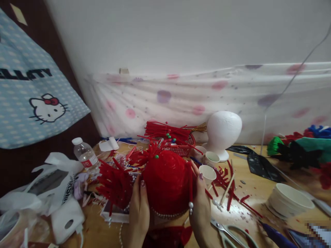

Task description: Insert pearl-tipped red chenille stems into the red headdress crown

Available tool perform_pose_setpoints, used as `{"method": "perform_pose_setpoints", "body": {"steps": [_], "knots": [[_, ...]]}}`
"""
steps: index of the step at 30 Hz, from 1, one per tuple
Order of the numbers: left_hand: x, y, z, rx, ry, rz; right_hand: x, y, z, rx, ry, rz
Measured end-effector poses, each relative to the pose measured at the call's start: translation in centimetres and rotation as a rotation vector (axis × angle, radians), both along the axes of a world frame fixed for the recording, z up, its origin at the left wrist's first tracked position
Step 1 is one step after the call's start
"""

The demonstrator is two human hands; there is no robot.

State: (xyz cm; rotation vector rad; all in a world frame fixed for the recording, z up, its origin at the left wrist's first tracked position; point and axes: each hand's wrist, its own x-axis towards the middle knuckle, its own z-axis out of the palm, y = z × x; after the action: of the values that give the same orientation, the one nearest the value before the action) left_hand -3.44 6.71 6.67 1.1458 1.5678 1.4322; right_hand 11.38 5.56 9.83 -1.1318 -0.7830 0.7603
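Between both hands point(170, 203): red cap point(168, 182) | grip: holding cap's sides | fingertips partly hidden

A person's bare left hand point(141, 203) and right hand point(200, 201) face each other above the tabletop, apart, fingers pointing up and away from the body, thumbs on the inner sides. Both forearms enter from the lower edge, and dark polish shows on the nails.

One head-worn camera looks forward and slightly down over a cluttered table point(248, 186) close below, facing the wall point(186, 38) behind it; no second view shares the scene.
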Motion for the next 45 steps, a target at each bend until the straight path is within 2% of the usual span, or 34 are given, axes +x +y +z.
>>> {"method": "perform_pose_setpoints", "body": {"steps": [4, 7, 9, 12, 15, 17, 19, 20, 21, 24, 26, 29, 33, 36, 40, 45], "knots": [[-0.4, 1.1, -1.2, 0.021, -0.015, 0.008, -0.9, -0.8, -1.8, 0.004, -0.059, 0.003], [-0.4, 1.4, -2.0, 0.052, 0.055, 0.048, -1.0, -0.8, -3.1, -0.021, -0.048, 0.018], [-0.4, 1.4, -2.4, 0.103, 0.136, 0.041, -0.8, -0.7, -3.3, -0.053, -0.014, 0.024], [-0.7, 1.1, -2.5, 0.138, 0.295, 0.035, -0.3, -0.6, -2.6, -0.072, -0.014, 0.036], [-1.3, 0.3, -1.7, 0.153, 0.511, 0.077, 0.3, -0.8, -1.8, -0.077, -0.099, -0.005], [-1.3, -0.8, -0.4, 0.256, 0.643, 0.154, 0.8, -1.2, -1.7, -0.063, -0.187, -0.053], [-0.8, -2.4, 1.4, 0.394, 0.671, 0.240, 1.4, -2.0, -1.9, 0.002, -0.330, -0.068], [-0.2, -3.3, 2.3, 0.434, 0.620, 0.244, 1.6, -2.4, -2.2, 0.046, -0.401, -0.064], [0.5, -4.2, 3.2, 0.438, 0.518, 0.173, 1.8, -2.8, -2.4, 0.090, -0.455, -0.060], [3.5, -6.3, 5.1, 0.152, 0.007, -0.223, 1.8, -3.8, -2.9, 0.275, -0.548, -0.069], [5.3, -7.0, 5.6, -0.034, -0.304, -0.413, 1.8, -4.3, -3.1, 0.413, -0.644, -0.068], [7.0, -7.5, 5.5, -0.122, -0.583, -0.539, 2.3, -5.4, -3.5, 0.512, -0.833, -0.025], [7.1, -7.7, 5.2, -0.136, -0.697, -0.515, 4.4, -7.7, -4.7, 0.445, -1.007, 0.102], [6.4, -7.6, 5.1, -0.113, -0.686, -0.464, 6.5, -9.7, -5.2, 0.370, -1.010, 0.193], [6.2, -7.3, 4.9, -0.050, -0.579, -0.527, 7.9, -11.5, -3.9, 0.301, -0.937, 0.247], [6.6, -7.1, 4.4, -0.061, -0.547, -0.638, 6.4, -10.9, -1.8, 0.317, -1.082, 0.109]]}}
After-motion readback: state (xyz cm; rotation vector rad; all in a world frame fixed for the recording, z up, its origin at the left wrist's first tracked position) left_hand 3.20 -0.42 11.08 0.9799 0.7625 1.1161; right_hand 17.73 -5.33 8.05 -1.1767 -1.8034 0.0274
